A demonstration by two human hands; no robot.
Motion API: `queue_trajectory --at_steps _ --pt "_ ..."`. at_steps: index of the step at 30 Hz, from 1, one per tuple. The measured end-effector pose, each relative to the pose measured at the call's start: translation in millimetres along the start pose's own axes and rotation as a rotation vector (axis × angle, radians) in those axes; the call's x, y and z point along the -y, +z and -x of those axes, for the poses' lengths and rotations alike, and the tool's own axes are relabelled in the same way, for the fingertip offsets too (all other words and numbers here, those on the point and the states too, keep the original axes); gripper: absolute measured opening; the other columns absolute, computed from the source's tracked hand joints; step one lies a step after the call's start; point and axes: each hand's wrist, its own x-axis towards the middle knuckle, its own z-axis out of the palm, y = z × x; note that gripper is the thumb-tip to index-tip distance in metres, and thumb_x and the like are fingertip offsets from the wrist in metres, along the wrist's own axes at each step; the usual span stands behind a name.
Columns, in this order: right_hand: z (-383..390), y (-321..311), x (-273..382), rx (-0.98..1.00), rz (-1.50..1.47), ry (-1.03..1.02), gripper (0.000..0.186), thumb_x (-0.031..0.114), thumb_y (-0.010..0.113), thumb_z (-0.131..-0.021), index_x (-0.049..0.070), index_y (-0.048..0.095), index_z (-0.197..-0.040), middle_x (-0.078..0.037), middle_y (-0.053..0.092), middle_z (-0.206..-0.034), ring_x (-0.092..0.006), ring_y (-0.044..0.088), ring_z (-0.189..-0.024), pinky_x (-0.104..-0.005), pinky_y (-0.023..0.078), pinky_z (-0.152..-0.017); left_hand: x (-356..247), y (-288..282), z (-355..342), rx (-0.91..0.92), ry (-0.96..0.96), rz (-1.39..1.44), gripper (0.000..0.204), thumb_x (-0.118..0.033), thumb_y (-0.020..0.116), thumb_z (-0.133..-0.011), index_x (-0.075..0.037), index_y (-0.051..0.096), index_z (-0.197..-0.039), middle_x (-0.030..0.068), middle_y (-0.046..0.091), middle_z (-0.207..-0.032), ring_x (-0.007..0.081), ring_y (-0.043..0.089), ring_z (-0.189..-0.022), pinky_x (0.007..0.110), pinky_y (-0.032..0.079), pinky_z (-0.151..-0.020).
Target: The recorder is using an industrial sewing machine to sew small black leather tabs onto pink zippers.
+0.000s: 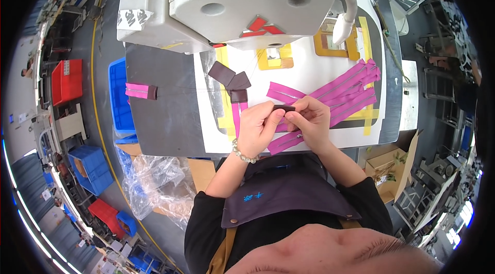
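Between the fingertips of both hands is a small dark brown piece (284,108), folded or curved, of leather or cloth; I cannot tell which. My left hand (256,125), a beaded bracelet at its wrist, pinches its left end. My right hand (313,123) pinches the right end. Magenta zippers (335,91) lie in a loose fan beyond and under my right hand. Left of my hands, another magenta zipper (237,115) runs up to a dark brown patch (238,96). Further loose brown patches (221,74) overlap just beyond it.
A large pale sewing machine head (252,5) overhangs the table's far side. Yellow-framed templates (276,56) lie beneath it on a white sheet. At the table's left edge lies a zipper with a brown end (139,91). Blue bins (117,96) and plastic wrap (157,183) are beside the table.
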Motion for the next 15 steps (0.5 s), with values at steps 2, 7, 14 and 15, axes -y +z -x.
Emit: queue_trajectory --at_steps 2,7,14,15 --pt "0.3 0.0 -0.2 -0.010 0.009 0.008 0.011 -0.001 0.067 -0.082 0.001 0.057 -0.084 -0.004 0.063 -0.074 -0.0056 0.059 -0.060 -0.0171 0.047 -0.052 1.7 0.8 0.4 0.000 -0.005 -0.012 0.027 -0.016 0.060 -0.088 -0.001 0.052 -0.068 0.0095 0.042 -0.054 0.0212 0.040 -0.045 0.032 0.031 -0.044" --pt "1.8 -1.4 -0.2 -0.013 0.021 -0.005 0.010 0.000 0.067 -0.084 0.001 0.057 -0.084 -0.004 0.063 -0.074 -0.0050 0.059 -0.060 -0.0170 0.047 -0.052 2.2 0.6 -0.7 0.017 0.005 -0.039 0.027 -0.016 0.060 -0.088 -0.001 0.051 -0.067 0.0095 0.041 -0.053 0.0212 0.040 -0.045 0.032 0.030 -0.044" --pt "1.7 -1.0 0.7 -0.006 0.017 -0.032 0.009 0.000 0.065 -0.085 0.001 0.056 -0.084 -0.004 0.063 -0.073 -0.0048 0.058 -0.059 -0.0170 0.047 -0.051 1.1 2.7 -2.4 0.000 0.025 -0.031 0.027 -0.014 0.063 -0.086 -0.002 0.050 -0.065 0.0092 0.041 -0.052 0.0211 0.040 -0.044 0.032 0.030 -0.043" --pt "1.6 -1.5 0.1 -0.009 0.020 -0.026 0.009 0.001 0.065 -0.085 0.001 0.056 -0.085 -0.004 0.063 -0.073 -0.0049 0.058 -0.059 -0.0170 0.047 -0.051 1.6 2.6 -2.6 0.003 0.027 -0.029 0.027 -0.014 0.063 -0.086 -0.002 0.050 -0.065 0.0092 0.041 -0.052 0.0211 0.040 -0.044 0.032 0.030 -0.043"
